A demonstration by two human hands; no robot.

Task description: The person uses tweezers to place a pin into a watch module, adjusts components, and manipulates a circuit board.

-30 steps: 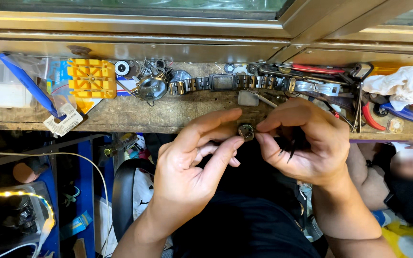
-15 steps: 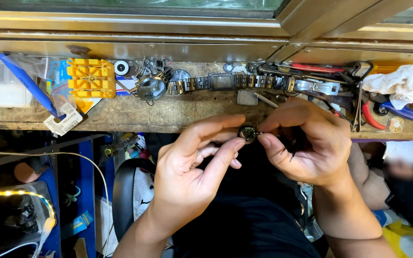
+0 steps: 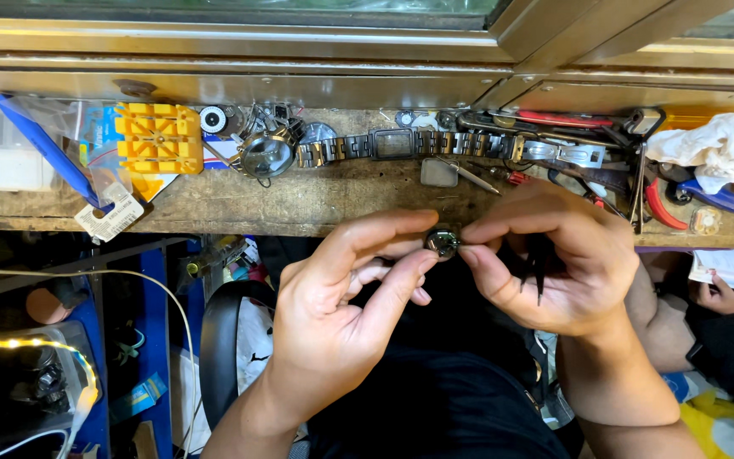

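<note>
Far left on the wooden desk (image 3: pixel 316 200), a blue-handled tool (image 3: pixel 44 149) lies slanted over a clear plastic bag (image 3: pixel 87 144), with a white tag (image 3: pixel 110 218) at the desk's near edge. Just right of it sits a yellow plastic block (image 3: pixel 156 138), and beyond that a small round loupe (image 3: pixel 267 153) with a glass face. Moving along, a metal watch with its linked band (image 3: pixel 401 144) stretches flat along the far side of the desk, and a small grey square piece (image 3: pixel 439 172) lies just near of it.

Now the centre, in front of the desk's near edge: the left hand (image 3: pixel 333 314) comes up with thumb and forefinger pinched on a small round dark metal part (image 3: pixel 443 242). Its grip is tight, closed to the width of the part, the other fingers curled loosely beneath. The right hand (image 3: pixel 554 263) meets it from the other side, its thumb and fingertips closed on the same part, so the part sits between both hands, held in the air just near of the desk edge. A thin dark tool (image 3: pixel 539 272) pokes out from the right hand's palm.

Further right, red-handled pliers (image 3: pixel 571 119) and other tools crowd the desk, then a crumpled white cloth (image 3: pixel 711 149). At the far right edge, another person's hand (image 3: pixel 715 297) rests below the desk.
</note>
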